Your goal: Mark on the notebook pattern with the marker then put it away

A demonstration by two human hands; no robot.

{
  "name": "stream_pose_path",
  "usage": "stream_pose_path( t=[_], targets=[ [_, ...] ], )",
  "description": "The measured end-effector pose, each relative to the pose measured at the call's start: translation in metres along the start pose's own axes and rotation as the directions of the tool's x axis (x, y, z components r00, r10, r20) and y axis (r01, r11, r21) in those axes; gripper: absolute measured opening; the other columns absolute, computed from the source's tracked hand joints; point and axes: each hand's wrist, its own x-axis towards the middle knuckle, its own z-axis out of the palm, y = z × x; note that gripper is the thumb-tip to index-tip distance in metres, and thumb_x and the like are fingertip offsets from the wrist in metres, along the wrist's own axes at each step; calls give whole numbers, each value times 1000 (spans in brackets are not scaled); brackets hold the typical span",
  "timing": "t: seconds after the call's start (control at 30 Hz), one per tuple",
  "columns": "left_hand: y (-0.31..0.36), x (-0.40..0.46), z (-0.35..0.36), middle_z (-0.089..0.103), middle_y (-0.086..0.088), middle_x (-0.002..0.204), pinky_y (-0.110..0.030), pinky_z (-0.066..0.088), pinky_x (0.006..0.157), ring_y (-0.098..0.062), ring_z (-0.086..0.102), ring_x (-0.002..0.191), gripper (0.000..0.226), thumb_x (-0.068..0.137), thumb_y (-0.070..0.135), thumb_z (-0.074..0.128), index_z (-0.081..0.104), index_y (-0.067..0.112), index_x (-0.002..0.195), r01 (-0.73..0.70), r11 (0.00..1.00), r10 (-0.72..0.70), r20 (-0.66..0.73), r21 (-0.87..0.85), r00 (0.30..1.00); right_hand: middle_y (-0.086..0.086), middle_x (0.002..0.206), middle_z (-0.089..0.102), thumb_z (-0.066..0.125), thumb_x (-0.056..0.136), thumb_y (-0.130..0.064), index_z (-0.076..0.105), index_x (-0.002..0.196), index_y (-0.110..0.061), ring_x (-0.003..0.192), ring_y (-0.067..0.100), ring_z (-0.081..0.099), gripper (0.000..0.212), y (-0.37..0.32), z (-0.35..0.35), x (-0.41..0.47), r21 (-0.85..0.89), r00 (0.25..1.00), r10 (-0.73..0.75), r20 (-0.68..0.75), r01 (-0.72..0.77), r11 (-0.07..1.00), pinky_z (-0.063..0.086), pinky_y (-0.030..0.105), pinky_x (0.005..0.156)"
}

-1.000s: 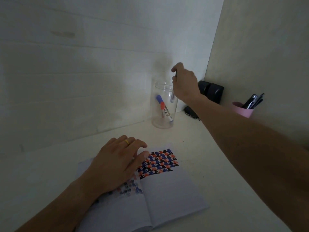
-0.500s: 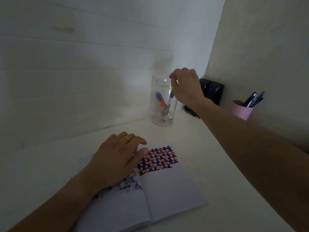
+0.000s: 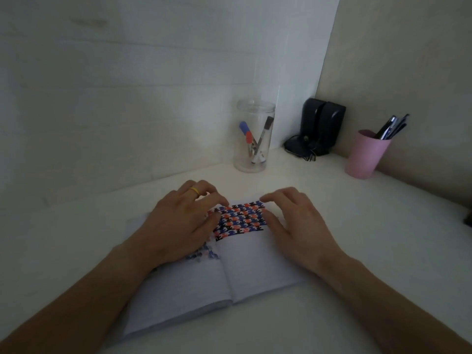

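Note:
An open notebook lies on the white desk, with a blue, red and black pattern at the top of its right page. My left hand, wearing a gold ring, rests flat on the left page with spread fingers. My right hand lies flat on the right page beside the pattern and holds nothing. A clear jar stands behind the notebook. Inside it lean a black-capped marker, a blue-capped one and a red-capped one.
A pink cup with dark pens stands at the right by the side wall. Two black speakers with cables sit in the corner. White walls close off the back and the right of the desk.
My right hand let go of the black-capped marker in the jar and came down onto the notebook's right page. My left hand stayed on the left page.

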Motion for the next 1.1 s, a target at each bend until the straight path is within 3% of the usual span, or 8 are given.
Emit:
stream_pose_path(
  t=[0.2,0.83,1.0,1.1],
  targets=[
    [-5,1,10,60,5,122,-40,47,85,-14,49,110,43,94,46,31,59,33,124,9,999,-14,115,41,993,0,125,56,48,99,-31,60,126,-25,116,20,51,30,15,13,-9,-25,998,3,69,-1,1000,47,35,95],
    [-5,1,7,60,7,122,-39,45,86,-14,49,111,44,94,46,29,58,33,125,3,998,-11,144,58,990,0,125,57,50,99,-30,63,124,-24,115,19,52,29,11,9,-10,7,997,38,73,-39,999,43,29,95],
    [-5,2,6,61,7,121,-38,45,84,-14,49,110,42,95,46,32,58,34,125,-7,998,-1,141,56,990,-3,115,63,61,94,-28,71,109,-25,100,12,63,18,-1,-4,-5,149,987,150,-61,-139,979,52,31,91],
    [-4,1,5,61,6,121,-37,44,83,-14,50,110,44,94,46,30,59,33,125,-6,999,0,122,49,993,-8,102,73,69,91,-22,74,101,-26,85,5,68,12,-22,-34,-2,427,960,197,-197,-97,899,57,25,80]
  ],
)
